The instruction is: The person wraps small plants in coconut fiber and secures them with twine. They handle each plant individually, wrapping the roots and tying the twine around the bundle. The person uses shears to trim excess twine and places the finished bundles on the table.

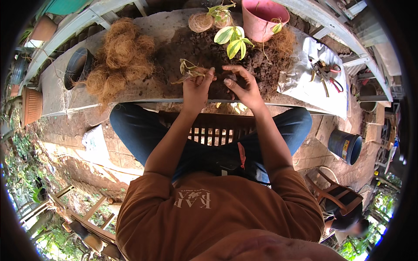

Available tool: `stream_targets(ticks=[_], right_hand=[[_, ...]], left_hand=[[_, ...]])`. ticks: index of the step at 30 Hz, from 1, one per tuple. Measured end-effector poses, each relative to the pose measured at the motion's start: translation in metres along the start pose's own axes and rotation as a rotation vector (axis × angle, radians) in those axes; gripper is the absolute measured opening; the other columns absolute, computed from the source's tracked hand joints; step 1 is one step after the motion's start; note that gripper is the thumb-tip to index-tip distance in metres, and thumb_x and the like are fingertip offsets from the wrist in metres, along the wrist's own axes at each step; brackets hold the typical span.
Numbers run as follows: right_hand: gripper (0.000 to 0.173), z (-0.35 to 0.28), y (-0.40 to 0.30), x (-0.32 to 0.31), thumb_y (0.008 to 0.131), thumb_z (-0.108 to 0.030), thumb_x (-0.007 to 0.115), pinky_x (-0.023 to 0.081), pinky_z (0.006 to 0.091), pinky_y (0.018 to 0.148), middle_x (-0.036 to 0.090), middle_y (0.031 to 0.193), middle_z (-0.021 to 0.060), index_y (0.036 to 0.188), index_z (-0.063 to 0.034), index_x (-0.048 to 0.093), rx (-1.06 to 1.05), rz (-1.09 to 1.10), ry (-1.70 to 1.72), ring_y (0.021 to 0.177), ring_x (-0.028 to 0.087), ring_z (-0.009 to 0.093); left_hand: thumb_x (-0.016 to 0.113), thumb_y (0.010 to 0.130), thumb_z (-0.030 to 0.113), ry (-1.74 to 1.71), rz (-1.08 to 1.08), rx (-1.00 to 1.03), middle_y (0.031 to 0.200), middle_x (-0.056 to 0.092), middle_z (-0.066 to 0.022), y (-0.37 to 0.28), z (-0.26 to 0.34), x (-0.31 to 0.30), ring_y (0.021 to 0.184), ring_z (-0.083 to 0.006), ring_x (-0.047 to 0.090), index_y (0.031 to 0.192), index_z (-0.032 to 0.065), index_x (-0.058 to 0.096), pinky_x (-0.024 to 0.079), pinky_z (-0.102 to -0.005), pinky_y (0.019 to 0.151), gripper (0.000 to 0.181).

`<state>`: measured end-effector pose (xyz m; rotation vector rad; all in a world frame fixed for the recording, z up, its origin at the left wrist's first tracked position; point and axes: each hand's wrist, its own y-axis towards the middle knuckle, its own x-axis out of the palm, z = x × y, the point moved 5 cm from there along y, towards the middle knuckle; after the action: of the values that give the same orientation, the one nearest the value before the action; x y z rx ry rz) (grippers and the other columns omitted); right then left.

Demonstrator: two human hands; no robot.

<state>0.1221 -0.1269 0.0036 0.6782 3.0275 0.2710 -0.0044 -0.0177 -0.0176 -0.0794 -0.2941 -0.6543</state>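
My left hand (197, 81) pinches a wilted plant cutting (186, 69) between thumb and fingers, its pale, drooping leaves pointing left. Close by on the right, my right hand (244, 84) is curled with thumb and forefinger apart. Dark matter shows inside that curl, but it blends with the soil behind, so I cannot tell whether it is held. Both hands are over dark, moist soil (173, 49) spread across the tabletop. Beyond them lies a variegated leafy plant (233, 40), near fibre balls (200, 23) and a pink plant pot (261, 23).
Brown coconut fibre (122, 55) is heaped at left beside a black pot (77, 68). Pruning shears (323, 75) rest on a white plastic sheet (307, 88) at right. A blue bucket (344, 146) and a wooden chair (336, 192) stand at lower right, near another person (346, 208).
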Motion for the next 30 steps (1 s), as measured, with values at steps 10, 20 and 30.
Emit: stream_targets(ticks=[10, 20, 30], right_hand=[[0.021, 0.009, -0.001, 0.001, 0.105, -0.019, 0.056, 0.047, 0.0273, 0.071, 0.065, 0.086, 0.0081, 0.097, 0.0002, 0.060, -0.020, 0.266, -0.235, 0.077, 0.055, 0.011], [0.042, 0.017, 0.006, -0.013, 0.107, -0.043, 0.049, 0.050, 0.0327, 0.069, 0.060, 0.076, 0.0083, 0.084, -0.0079, 0.052, 0.112, 0.488, 0.646, 0.069, 0.058, 0.019], [0.043, 0.013, 0.009, -0.027, 0.107, -0.036, 0.046, 0.021, 0.0279, 0.041, 0.032, 0.059, -0.0046, 0.069, -0.0191, 0.036, 0.249, 0.294, 1.009, 0.047, 0.026, 0.010]], left_hand=[[0.072, 0.096, 0.017, -0.016, -0.031, -0.063, 0.084, 0.068, -0.0034, -0.006, -0.002, 0.011, 0.081, -0.0087, 0.064, 0.092, 0.0004, 0.067, 0.053, -0.0268, 0.075, 0.018], [0.069, 0.098, 0.017, 0.327, -0.175, 0.063, 0.081, 0.065, 0.0024, -0.033, 0.009, 0.040, 0.073, -0.0028, 0.052, 0.100, 0.0047, 0.066, 0.041, -0.0224, 0.064, 0.013], [0.060, 0.103, 0.026, 0.538, -0.724, -0.485, 0.100, 0.067, -0.0064, -0.117, -0.002, 0.061, 0.085, -0.0105, 0.064, 0.132, 0.0042, 0.050, 0.052, -0.0274, 0.075, 0.037]])
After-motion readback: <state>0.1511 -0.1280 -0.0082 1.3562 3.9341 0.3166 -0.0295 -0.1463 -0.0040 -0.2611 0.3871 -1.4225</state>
